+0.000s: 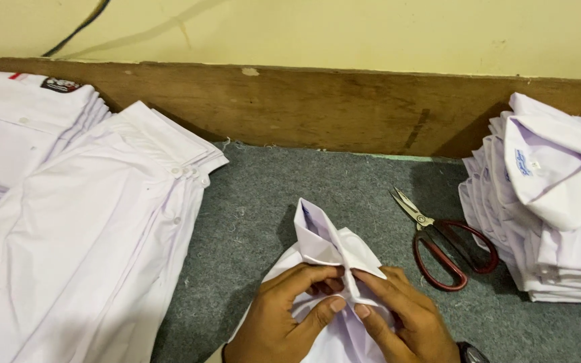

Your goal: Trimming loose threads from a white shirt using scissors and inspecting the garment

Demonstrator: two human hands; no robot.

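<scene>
Grey felt-covered desk (284, 195) pushed up against a wooden board and a yellowish wall, only one view here, from the head camera looking down

Near the front edge, about the middle, both hands are pinching the same white shirt collar (324, 242). Left hand (284, 316) comes in from the lower left with thumb and fingers closed on the fold, right hand (408, 319) from the lower right, fingertips meeting the left ones right at the crease. So both are clamped narrow on cloth, nothing spread wide.

The collar sticks up and away from the fingers toward the back edge, long axis running roughly front to back and leaning a bit left. Both hands are equally on it.

Red-handled scissors (438, 245) lie just right of the hands, blades pointing to the back left, closer to the right hand. Stack of folded white shirts (553, 215) at the right edge, bigger pile of white shirts (82, 222) along the left
</scene>
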